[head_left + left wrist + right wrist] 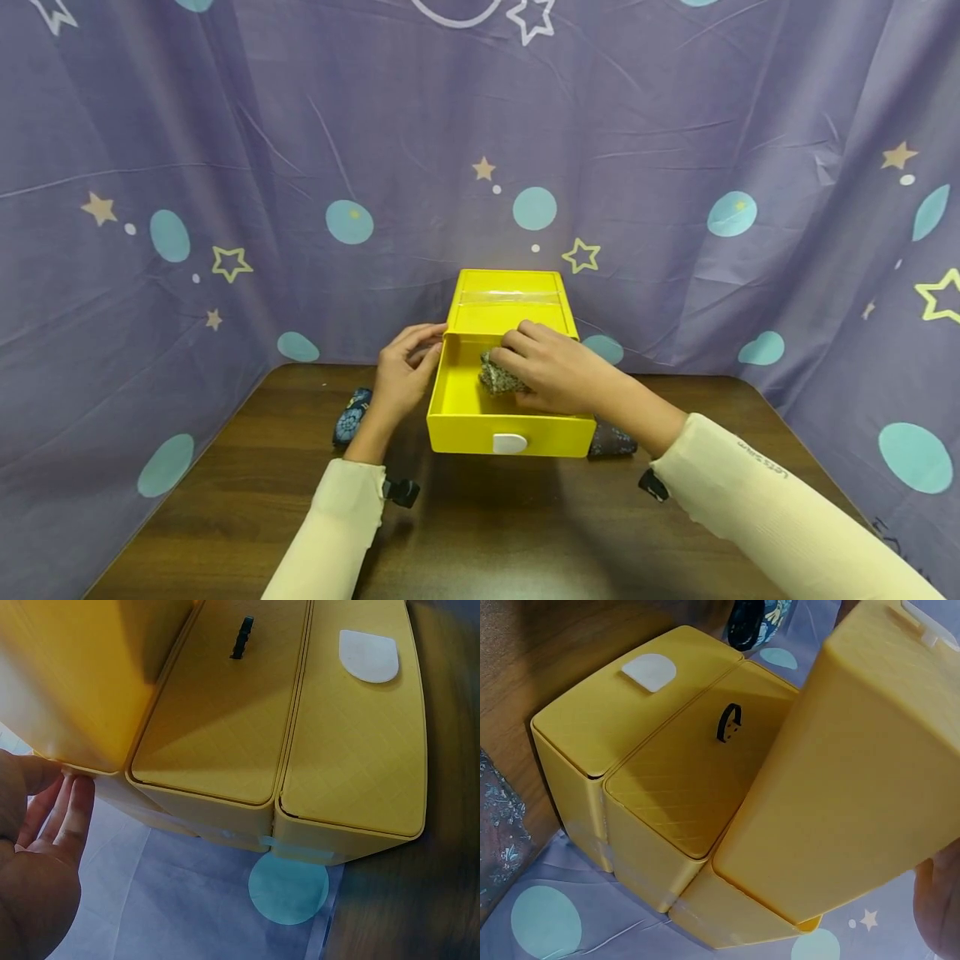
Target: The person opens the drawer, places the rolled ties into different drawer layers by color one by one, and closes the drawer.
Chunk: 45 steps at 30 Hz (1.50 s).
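Observation:
A yellow drawer unit (pixel 513 300) stands on the table with its top drawer (pixel 512 429) pulled out. Inside that drawer my right hand (pixel 551 367) holds a small greenish, speckled bundle (pixel 498 375), fingers bent over it; its exact kind is unclear. In the right wrist view only a bit of the hand (pixel 939 900) shows, beyond the drawer wall, and the bundle is hidden. My left hand (pixel 405 371) touches the unit's left side near the drawer opening. From the left wrist view, its fairly straight fingertips (pixel 77 802) meet the unit's edge.
A dark blue floral roll (pixel 351 417) lies left of the unit, and a dark patterned cloth item (pixel 612 439) lies to its right. Two lower drawers are closed, one with a black loop handle (pixel 729 722), one with a white handle (pixel 651 671). A purple curtain (pixel 420 167) hangs behind.

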Each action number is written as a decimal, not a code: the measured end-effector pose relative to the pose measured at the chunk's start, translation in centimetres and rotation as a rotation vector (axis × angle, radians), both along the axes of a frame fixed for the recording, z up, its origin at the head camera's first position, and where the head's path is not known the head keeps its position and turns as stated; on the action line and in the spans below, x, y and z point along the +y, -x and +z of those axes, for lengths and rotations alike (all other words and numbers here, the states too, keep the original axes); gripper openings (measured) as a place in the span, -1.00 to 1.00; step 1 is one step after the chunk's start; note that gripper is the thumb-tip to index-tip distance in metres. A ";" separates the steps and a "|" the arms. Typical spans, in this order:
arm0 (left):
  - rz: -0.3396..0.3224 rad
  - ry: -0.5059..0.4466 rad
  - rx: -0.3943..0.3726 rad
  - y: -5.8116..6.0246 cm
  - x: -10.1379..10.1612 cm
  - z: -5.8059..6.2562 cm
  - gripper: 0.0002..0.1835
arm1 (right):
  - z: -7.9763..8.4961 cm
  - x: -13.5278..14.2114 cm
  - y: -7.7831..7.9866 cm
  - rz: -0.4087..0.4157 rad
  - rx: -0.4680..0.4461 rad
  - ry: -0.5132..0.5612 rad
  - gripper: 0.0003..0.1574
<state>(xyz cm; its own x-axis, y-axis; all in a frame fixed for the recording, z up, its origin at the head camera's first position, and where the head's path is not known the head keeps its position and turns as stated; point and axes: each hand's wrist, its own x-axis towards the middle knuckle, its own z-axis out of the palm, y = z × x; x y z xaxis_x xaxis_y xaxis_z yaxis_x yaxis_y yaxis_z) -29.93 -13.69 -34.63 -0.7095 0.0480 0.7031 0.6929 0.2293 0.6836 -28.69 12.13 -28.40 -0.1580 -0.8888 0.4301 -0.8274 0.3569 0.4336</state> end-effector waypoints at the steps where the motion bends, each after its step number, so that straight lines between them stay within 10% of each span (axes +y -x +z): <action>1: 0.000 -0.002 0.001 0.0 0.0 0.0 -0.69 | -0.1 0.0 0.0 -0.015 -0.005 -0.008 -0.34; 21: -0.011 -0.014 0.022 0.2 0.0 -0.3 -0.70 | -0.8 -0.7 0.6 -0.170 -0.076 -0.073 -0.37; 33: -0.001 0.004 0.031 0.1 0.0 0.0 -0.70 | 0.4 -0.6 -0.3 -0.212 -0.348 -0.030 -0.34; 45: -0.004 -0.004 0.019 0.3 0.1 -0.2 -0.70 | 1.1 0.3 -0.8 -0.142 -0.278 0.024 -0.50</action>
<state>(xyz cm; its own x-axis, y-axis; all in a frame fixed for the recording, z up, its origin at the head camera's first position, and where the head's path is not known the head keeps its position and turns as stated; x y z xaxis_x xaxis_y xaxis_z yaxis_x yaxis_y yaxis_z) -30.25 -13.57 -34.87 -0.6958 0.0476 0.7167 0.7066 0.2241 0.6712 -27.91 12.39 -27.29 -0.3946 -0.8396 0.3732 -0.8540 0.4850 0.1881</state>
